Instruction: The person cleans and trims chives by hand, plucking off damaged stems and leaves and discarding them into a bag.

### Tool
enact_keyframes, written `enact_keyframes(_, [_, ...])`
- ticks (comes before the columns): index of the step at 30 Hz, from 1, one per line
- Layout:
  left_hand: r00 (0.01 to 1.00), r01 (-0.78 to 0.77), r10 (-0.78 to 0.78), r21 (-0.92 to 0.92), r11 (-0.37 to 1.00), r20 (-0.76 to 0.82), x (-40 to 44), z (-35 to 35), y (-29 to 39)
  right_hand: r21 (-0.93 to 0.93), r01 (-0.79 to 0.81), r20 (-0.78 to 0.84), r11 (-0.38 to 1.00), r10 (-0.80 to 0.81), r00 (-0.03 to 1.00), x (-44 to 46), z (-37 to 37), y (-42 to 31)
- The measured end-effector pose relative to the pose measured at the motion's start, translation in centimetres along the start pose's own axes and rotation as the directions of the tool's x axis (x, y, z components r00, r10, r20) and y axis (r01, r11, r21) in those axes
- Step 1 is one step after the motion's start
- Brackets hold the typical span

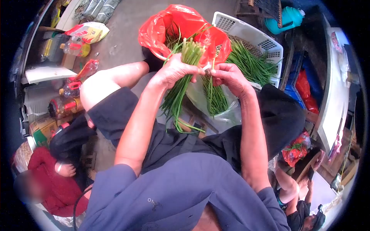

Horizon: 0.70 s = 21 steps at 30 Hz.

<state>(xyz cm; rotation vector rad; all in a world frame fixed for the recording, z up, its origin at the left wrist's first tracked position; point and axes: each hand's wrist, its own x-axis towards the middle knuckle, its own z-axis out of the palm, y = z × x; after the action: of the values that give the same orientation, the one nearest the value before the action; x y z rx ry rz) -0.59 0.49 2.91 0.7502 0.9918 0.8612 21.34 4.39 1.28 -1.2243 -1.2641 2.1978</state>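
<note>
My left hand (pixel 173 73) is wrapped round a thick bunch of garlic chives (pixel 191 53), pale cut ends up and green blades hanging down over my lap. Close beside it, my right hand (pixel 230 78) is closed in a pinch on a thin chive stalk, its fingertips almost meeting my left thumb. A small dark spot shows between the fingertips, too small to name. Below them, more green chives (pixel 215 101) hang or lie over a clear plastic bag (pixel 233 109); whether the right hand holds these too is unclear. Behind the bunch stands a red plastic bag (pixel 158 29), its mouth open.
A white slotted crate (pixel 246 27) with long chives (pixel 250 63) stands at front right. A teal jug (pixel 287 20) and blue crate (pixel 295 75) lie beyond. Bottles (pixel 71 89) line the left. One person in a red sleeve (pixel 58 184) sits lower left; another (pixel 296 192) is lower right.
</note>
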Motion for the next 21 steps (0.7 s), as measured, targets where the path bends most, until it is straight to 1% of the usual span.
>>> enact_keyframes(1, [1.000, 0.015, -0.014, -0.025, 1.000, 0.014, 0.0, 0.2, -0.1, 0.000, 0.003, 0.002, 1.000, -0.003, 1.000, -0.1, 0.4, -0.3])
enact_keyframes(3, [0.999, 0.022, -0.022, -0.002, 1.000, 0.034, 0.1, 0.5, -0.6, 0.089, 0.012, 0.029, 0.996, -0.014, 0.999, -0.3, 1.0, -0.6])
enact_keyframes(4, [0.996, 0.034, -0.032, -0.024, 0.999, 0.081, 0.0, 0.6, -0.6, 0.090, 0.013, 0.029, 0.996, -0.016, 0.999, -0.3, 1.1, -0.6])
enact_keyframes(5, [0.991, 0.048, -0.041, -0.045, 0.998, 0.130, -0.1, 0.7, -0.7, 0.091, 0.038, 0.000, 0.995, -0.038, 0.999, -0.2, 1.2, -0.6])
enact_keyframes(6, [0.989, 0.055, -0.048, -0.051, 0.997, 0.142, 0.0, 0.8, -0.7, 0.091, 0.063, -0.029, 0.994, -0.061, 0.998, -0.2, 1.2, -0.6])
enact_keyframes(10, [0.993, 0.055, -0.046, -0.080, 0.995, 0.112, 0.4, 0.8, -1.3, 0.105, 0.114, -0.058, 0.988, -0.109, 0.992, 0.6, 0.9, 0.3])
enact_keyframes(12, [0.997, 0.040, -0.031, -0.119, 0.992, 0.073, 0.3, 0.7, -1.1, 0.083, 0.169, -0.149, 0.982, -0.155, 0.977, 0.9, 1.1, 0.6])
enact_keyframes(13, [0.997, 0.041, -0.032, -0.118, 0.992, 0.072, 0.2, 0.7, -1.0, 0.085, 0.169, -0.149, 0.982, -0.155, 0.977, 1.2, 1.0, 1.0])
enact_keyframes(15, [0.997, 0.044, -0.032, -0.164, 0.986, 0.075, 0.0, 0.6, -0.6, 0.103, 0.257, -0.382, 0.961, -0.200, 0.902, 1.9, 0.9, 1.6])
enact_keyframes(16, [0.997, 0.045, -0.033, -0.163, 0.986, 0.074, 0.0, 0.6, -0.7, 0.120, 0.283, -0.415, 0.952, -0.211, 0.885, 1.8, 0.8, 1.7])
enact_keyframes(18, [0.997, 0.031, -0.022, -0.138, 0.990, 0.068, 0.1, 0.5, -0.7, 0.136, 0.289, -0.412, 0.948, -0.211, 0.887, 1.9, 1.0, 1.7])
enact_keyframes(20, [0.998, 0.038, -0.029, -0.153, 0.988, 0.057, 0.3, 0.9, -0.5, 0.150, 0.293, -0.407, 0.944, -0.211, 0.889, 2.0, 1.3, 1.7])
enact_keyframes(21, [0.998, 0.043, -0.036, -0.168, 0.985, 0.044, 0.3, 1.0, -0.4, 0.104, 0.287, -0.371, 0.952, -0.231, 0.900, 1.9, 2.0, 1.4])
